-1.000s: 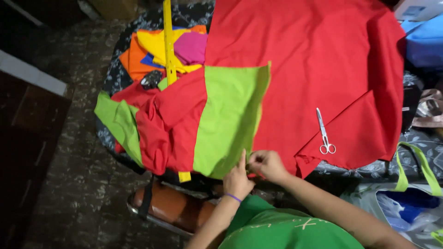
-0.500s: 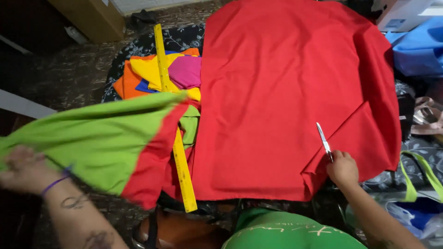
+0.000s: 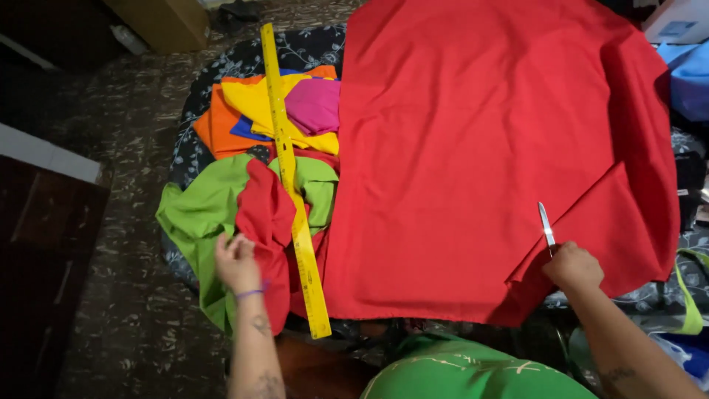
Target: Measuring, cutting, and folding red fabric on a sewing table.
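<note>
The left hand lies on a crumpled bundle of lime-green and red cloth at the left edge of the desk, its fingers curled down into the folds and gripping the fabric. A purple band circles that wrist. Just to the right of the bundle, a long yellow ruler runs from the far edge of the desk to the near one, lying over the bundle's right side and over a stack of folded cloth pieces in orange, yellow, blue and magenta farther back.

The right hand is closed in a fist around the handles of silver metal scissors, whose blades point away from the person and look pressed together. It rests on the near right corner of a large red sheet of fabric, spread flat over most of the desk, with that corner folded back on itself.

The desk is covered in a dark cloth with a pale floral pattern. A bag with lime-green straps sits beside the desk at the right; what it holds cannot be made out.
</note>
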